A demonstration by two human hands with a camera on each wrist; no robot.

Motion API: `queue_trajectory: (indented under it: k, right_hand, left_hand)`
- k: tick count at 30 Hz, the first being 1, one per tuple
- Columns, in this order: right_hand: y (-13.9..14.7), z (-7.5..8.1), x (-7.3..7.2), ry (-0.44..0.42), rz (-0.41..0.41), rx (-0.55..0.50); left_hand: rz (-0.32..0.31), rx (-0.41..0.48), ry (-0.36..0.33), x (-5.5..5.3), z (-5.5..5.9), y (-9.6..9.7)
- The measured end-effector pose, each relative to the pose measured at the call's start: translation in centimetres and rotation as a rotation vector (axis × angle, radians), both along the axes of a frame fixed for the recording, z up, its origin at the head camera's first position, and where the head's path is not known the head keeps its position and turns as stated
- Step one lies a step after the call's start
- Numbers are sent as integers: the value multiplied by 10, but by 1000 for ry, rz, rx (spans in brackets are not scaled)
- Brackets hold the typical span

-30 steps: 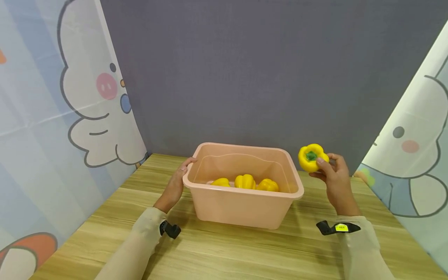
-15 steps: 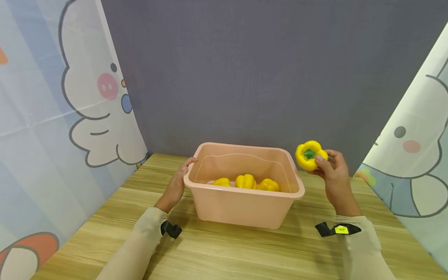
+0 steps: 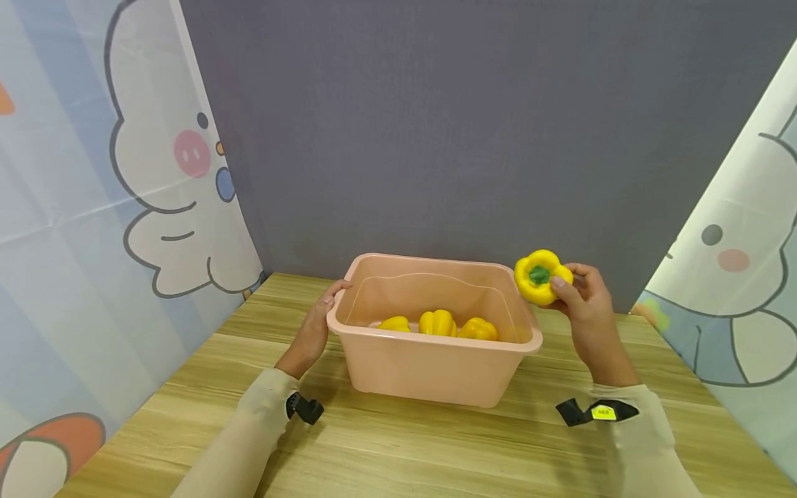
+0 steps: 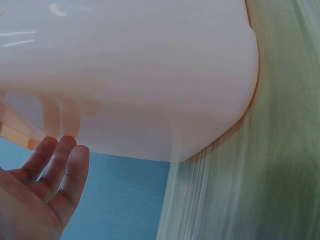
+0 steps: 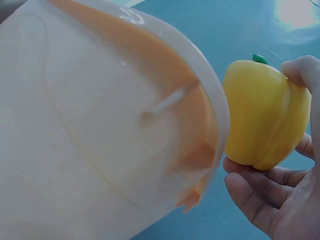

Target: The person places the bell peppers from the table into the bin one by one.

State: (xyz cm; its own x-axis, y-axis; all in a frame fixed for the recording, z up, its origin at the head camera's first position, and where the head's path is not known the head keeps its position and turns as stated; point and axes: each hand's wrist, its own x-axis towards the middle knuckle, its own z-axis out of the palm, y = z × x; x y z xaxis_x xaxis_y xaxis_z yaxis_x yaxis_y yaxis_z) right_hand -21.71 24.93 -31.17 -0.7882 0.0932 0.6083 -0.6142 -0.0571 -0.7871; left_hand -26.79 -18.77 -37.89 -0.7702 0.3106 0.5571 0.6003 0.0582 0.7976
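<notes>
My right hand (image 3: 588, 311) holds a yellow bell pepper (image 3: 537, 277) with its green stem facing the head camera, beside and above the right rim of a pink plastic bin (image 3: 429, 370). In the right wrist view the thumb lies on the top of this pepper (image 5: 260, 115) and fingers support its underside. My left hand (image 3: 314, 328) rests at the bin's left rim. In the left wrist view three fairly straight fingers (image 4: 72, 172) lie against or close to the outer wall; the thumb is out of that view. Inside the bin sit three yellow peppers (image 3: 437, 323), partly hidden by the front wall.
The bin stands on a wood-grain table (image 3: 398, 449). A dark grey panel (image 3: 436, 138) rises close behind it. Cartoon-print curtains (image 3: 62, 207) hang at the left and right sides. Black wrist straps (image 3: 305, 408) sit on both sleeves.
My right hand has moved left and slightly up with the pepper, bringing it to the bin's right rim. The left hand and the bin stay in place.
</notes>
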Motion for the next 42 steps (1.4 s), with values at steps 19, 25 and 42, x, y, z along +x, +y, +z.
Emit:
queue_trajectory:
  k: [19,25,42]
  right_hand:
    - [-14,5,5,11,43,55]
    - [-17,5,7,13,37,95]
    - [-26,10,14,-39,-42,288]
  left_hand:
    - [12,-7,1,0,0,0]
    - [9,-6,-1,0,0,0]
    - [22,-13,3,0,0,0]
